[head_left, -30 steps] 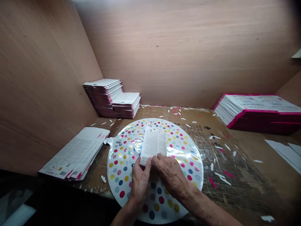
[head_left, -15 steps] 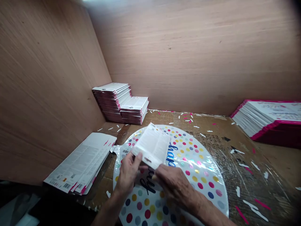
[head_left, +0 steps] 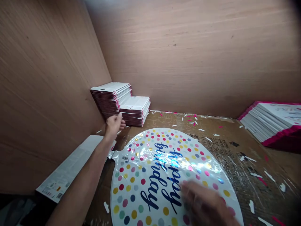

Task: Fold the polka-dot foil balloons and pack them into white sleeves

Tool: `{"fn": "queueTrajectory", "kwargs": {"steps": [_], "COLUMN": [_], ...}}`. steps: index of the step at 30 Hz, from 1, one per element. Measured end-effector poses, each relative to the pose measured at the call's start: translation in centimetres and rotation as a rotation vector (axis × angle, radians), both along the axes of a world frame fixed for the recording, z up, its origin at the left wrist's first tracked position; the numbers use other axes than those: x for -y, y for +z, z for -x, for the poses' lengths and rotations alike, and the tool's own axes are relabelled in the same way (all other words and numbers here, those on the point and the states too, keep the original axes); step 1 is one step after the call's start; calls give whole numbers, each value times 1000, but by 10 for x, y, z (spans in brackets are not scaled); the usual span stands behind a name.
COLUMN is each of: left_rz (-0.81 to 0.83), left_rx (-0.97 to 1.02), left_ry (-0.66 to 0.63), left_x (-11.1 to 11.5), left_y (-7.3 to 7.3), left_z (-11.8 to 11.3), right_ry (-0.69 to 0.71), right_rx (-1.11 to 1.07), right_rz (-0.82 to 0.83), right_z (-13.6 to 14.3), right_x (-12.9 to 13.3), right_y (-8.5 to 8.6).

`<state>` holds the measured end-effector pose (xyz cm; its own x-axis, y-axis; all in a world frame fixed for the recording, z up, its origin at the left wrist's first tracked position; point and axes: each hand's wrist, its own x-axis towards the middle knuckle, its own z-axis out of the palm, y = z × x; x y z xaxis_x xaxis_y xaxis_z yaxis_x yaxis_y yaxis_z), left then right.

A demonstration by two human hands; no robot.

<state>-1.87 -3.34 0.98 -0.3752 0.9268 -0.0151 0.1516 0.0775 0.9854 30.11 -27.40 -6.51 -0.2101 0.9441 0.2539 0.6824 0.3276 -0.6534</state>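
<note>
My left hand (head_left: 114, 125) is stretched out at the front of the shorter stack of white packs (head_left: 135, 105), its fingers partly curled with nothing visible in them. A taller stack (head_left: 111, 94) stands just to the left of that one. My right hand (head_left: 202, 201), smeared by motion, is over the lower right part of a round white foil balloon (head_left: 141, 175) with coloured dots and blue "happy birthday" lettering. The balloon lies flat, its neck pointing left. Beneath my left forearm, white printed cards (head_left: 72, 163) are partly covered.
Wooden panels rise at the left (head_left: 47, 78) and the back (head_left: 178, 56). A stack of white cards with pink edges (head_left: 277, 121) lies at the right. White and pink scraps are scattered over the brown cardboard surface (head_left: 225, 125).
The white pack has left both hands and the balloon's lettering is uncovered. My left hand has moved up and left to the stacks; my right hand has moved right and down.
</note>
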Motion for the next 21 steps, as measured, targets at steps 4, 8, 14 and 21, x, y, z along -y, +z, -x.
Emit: {"fn": "queueTrajectory", "kwargs": {"steps": [4,8,14,21], "left_rz": [-84,-234,-225,-314], "left_rx": [-714,-1090,-1207,-1239], "left_ry": [-308,-504,-429,-435], "left_x": [121,230,269,264], "left_y": [-55,-103,-131,-142], "left_z": [-10,-47,-93,-119], "right_ry": [-552,-491,-181,-20], "right_rx": [379,606,551,442], "right_rz": [45,247,-82,84], "right_z": [-80,-121,62,193], "right_x": [-58,-90,-101,-24], "right_y": [-26,-20,13,-19]}}
